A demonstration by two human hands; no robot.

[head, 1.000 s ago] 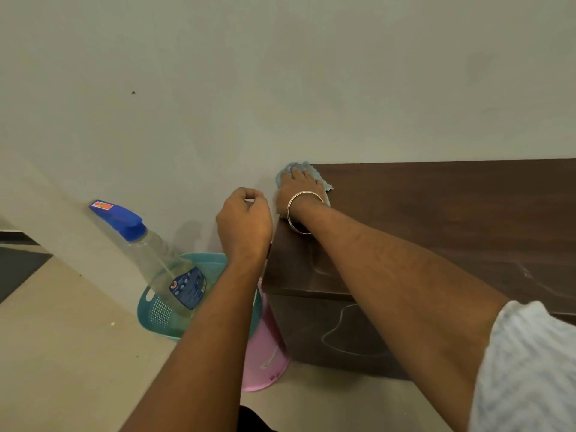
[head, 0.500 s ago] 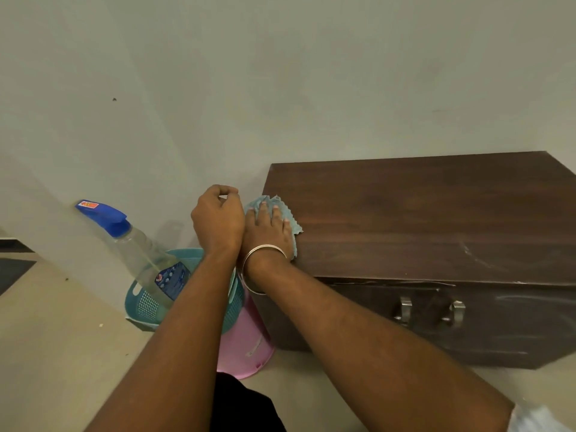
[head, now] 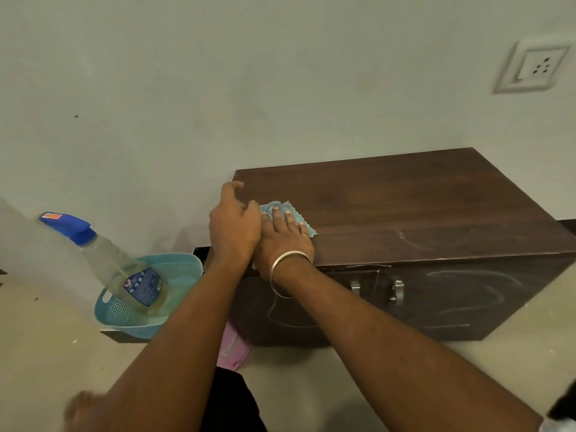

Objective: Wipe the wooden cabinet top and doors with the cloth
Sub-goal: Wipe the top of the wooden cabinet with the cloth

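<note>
The right hand lay flat, palm down and fingers spread, pressing the cloth against the cabinet top — a pressing hold, not a closed grip. The left hand sat touching it on the left, loosely curled at the top's left edge and holding nothing that could be seen.

The cabinet was dark brown wood, low, set against a pale wall. Its long axis ran left to right along that wall, with the doors facing the viewer. Pale smears marked the doors around two metal handles, and a faint streak showed on the top towards the right.

The step in hand looked like wiping the top, near its front-left corner. Next would probably come long strokes to the right along the grain — then the doors, seemingly not yet wiped.

Left of the cabinet, a spray bottle leaned in a blue basket.

The cloth, light blue and crumpled, showed only beyond the fingertips.
</note>
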